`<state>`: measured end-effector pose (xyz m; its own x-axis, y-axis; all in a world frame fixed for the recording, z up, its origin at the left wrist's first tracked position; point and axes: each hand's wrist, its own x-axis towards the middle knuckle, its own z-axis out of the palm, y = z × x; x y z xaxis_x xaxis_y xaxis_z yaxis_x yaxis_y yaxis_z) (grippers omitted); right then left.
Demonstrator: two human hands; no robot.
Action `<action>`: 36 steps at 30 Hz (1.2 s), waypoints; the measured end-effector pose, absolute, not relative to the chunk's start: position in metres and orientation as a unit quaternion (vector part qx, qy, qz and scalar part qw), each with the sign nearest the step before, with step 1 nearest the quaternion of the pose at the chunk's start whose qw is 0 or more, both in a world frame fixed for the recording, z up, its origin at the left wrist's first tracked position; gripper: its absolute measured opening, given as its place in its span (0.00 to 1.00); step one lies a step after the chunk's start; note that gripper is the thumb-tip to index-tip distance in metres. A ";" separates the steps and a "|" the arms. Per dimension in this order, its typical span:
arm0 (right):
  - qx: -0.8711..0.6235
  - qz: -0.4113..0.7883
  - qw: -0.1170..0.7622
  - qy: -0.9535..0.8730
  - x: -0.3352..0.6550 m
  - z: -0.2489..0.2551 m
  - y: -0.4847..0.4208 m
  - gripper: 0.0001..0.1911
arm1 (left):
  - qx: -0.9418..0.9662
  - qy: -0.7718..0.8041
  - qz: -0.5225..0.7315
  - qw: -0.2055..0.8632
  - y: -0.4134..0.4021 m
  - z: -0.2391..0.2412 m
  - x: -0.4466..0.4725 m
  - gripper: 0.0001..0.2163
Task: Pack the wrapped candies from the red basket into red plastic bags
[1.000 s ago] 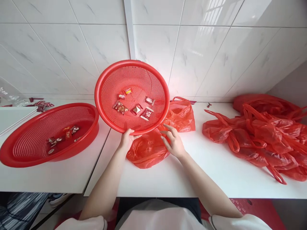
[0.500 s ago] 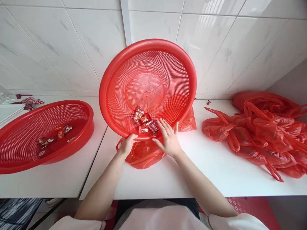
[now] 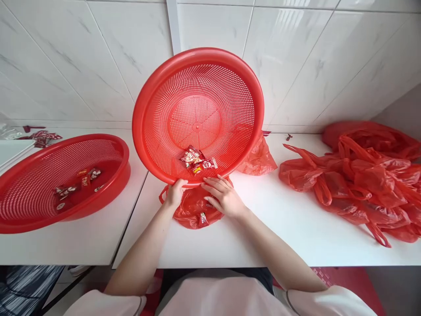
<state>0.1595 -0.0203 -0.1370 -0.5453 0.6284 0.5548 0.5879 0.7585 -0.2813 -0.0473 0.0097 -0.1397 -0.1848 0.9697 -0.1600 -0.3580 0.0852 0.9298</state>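
Left hand (image 3: 175,193) grips the basket (image 3: 197,87), now tipped steeper; sweets (image 3: 197,160) have slid rimward; right hand (image 3: 223,198) rests, fingers open, on the bag (image 3: 188,211).

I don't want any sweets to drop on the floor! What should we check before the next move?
1. Grip: the left hand holds the tilted basket by its low rim: ok.
2. The sweets are gathered at that low rim: ok.
3. The red bag lies right under the rim: ok.
4. Bag mouth open wide enough: cannot tell.
5. The right hand rests at the rim, over the bag: ok.
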 end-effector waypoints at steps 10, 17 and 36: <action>-0.207 0.162 0.185 -0.947 0.152 -0.133 -0.047 0.27 | 0.290 0.403 0.621 0.606 0.014 -0.128 -0.049 0.04; -0.261 0.252 0.217 -0.906 0.154 -0.150 -0.045 0.21 | 0.298 0.387 0.628 0.606 0.018 -0.130 -0.054 0.03; -0.426 0.090 0.418 -0.798 0.161 -0.139 -0.036 0.17 | 0.322 0.419 0.605 0.595 0.013 -0.133 -0.050 0.07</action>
